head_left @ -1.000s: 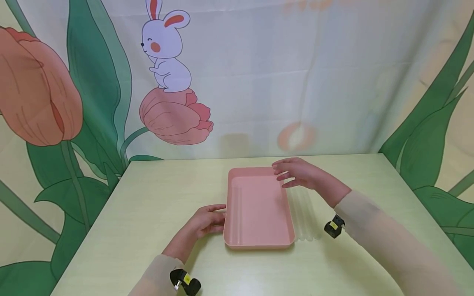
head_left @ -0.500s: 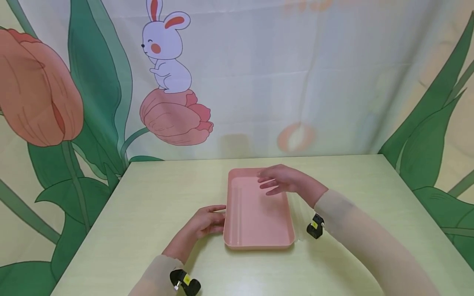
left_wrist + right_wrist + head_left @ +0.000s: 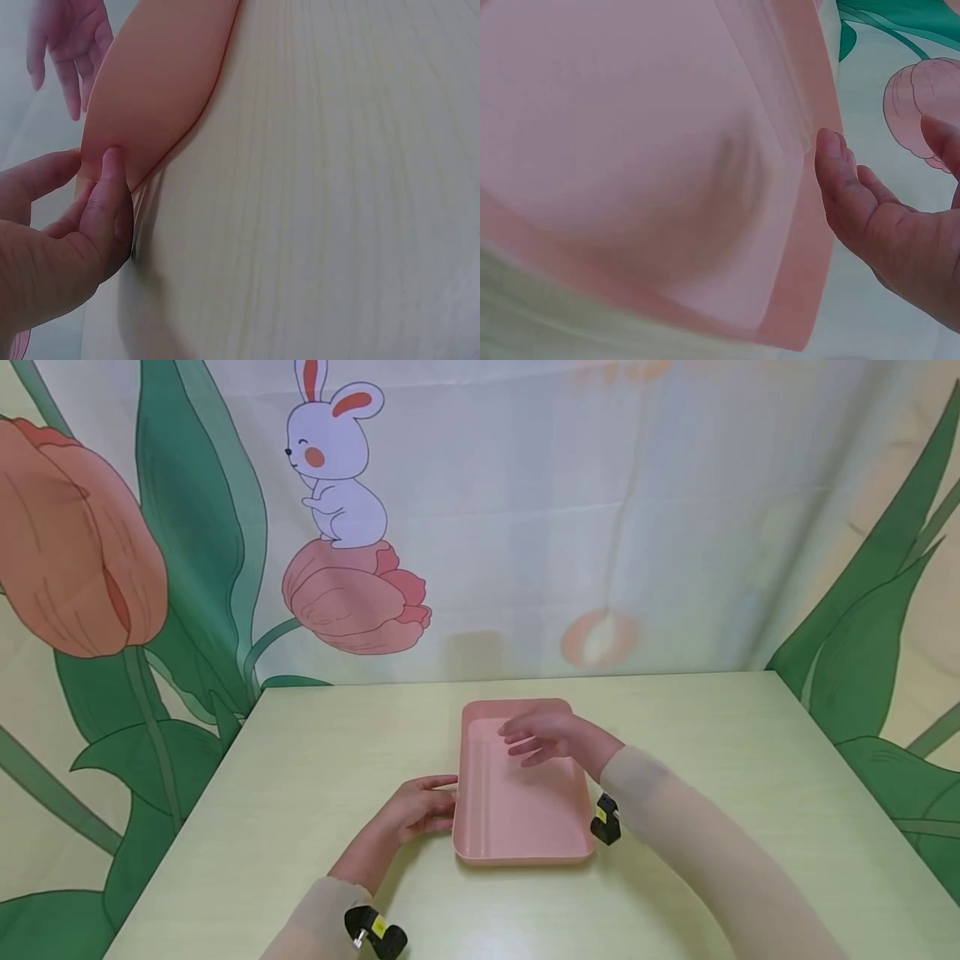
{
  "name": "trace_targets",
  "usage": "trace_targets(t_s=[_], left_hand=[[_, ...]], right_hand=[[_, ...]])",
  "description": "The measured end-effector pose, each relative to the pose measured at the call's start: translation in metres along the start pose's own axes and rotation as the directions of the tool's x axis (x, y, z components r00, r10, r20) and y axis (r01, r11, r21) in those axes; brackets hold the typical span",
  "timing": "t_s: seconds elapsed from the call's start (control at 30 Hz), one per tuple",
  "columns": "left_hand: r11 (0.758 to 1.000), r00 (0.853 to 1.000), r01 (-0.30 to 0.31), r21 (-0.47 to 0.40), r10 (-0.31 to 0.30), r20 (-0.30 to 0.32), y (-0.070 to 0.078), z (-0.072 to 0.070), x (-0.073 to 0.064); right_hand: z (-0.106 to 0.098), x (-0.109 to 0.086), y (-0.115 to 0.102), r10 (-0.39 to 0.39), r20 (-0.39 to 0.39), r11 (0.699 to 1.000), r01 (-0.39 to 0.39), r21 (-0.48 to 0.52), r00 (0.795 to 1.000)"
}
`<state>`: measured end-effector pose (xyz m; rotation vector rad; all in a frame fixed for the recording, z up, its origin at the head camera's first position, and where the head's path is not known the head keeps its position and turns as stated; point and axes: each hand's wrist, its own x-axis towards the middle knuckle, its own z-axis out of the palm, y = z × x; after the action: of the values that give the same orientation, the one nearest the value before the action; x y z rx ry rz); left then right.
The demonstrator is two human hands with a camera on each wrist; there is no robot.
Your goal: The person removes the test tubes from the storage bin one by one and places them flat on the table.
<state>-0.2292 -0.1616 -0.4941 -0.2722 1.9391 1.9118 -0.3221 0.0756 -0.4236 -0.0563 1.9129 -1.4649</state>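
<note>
A pink rectangular tray point(image 3: 525, 827) lies on the table. Clear, narrow tube-like pieces point(image 3: 481, 810) run lengthwise inside its left side; the right wrist view shows these clear pieces point(image 3: 769, 75) beside the tray wall. My left hand point(image 3: 412, 808) rests at the tray's left side, its fingertips touching the outer wall, as the left wrist view confirms. Over the upper right part of the tray hovers my right hand point(image 3: 546, 737), fingers loosely spread and slightly bent, with nothing discernible between them. Its shadow falls on the tray floor.
The pale wood-grain table point(image 3: 330, 735) extends around the tray. Behind it hangs a curtain point(image 3: 510, 527) printed with a rabbit and tulips. A small black camera sits on each wrist, the right one point(image 3: 606, 820) next to the tray's right edge.
My right hand has moved left and slightly nearer, from the tray's far right corner to above its inside. Clear tubes earlier visible right of the tray are no longer discernible. My left hand stays put.
</note>
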Motion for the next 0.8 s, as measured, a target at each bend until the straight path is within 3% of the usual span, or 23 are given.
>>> trace_targets(t_s=[0.4, 0.8], left_hand=[[1.0, 1.0, 0.016, 0.003, -0.016, -0.01, 0.003, 0.001, 0.001], [1.0, 1.0, 0.013, -0.006, -0.013, 0.0, 0.001, 0.001, 0.0]], right_hand=[[0.017, 0.02, 0.014, 0.044, -0.045, 0.999, -0.045, -0.015, 0.998], [0.026, 0.029, 0.018, 0.082, -0.115, 0.996, -0.077, 0.045, 0.99]])
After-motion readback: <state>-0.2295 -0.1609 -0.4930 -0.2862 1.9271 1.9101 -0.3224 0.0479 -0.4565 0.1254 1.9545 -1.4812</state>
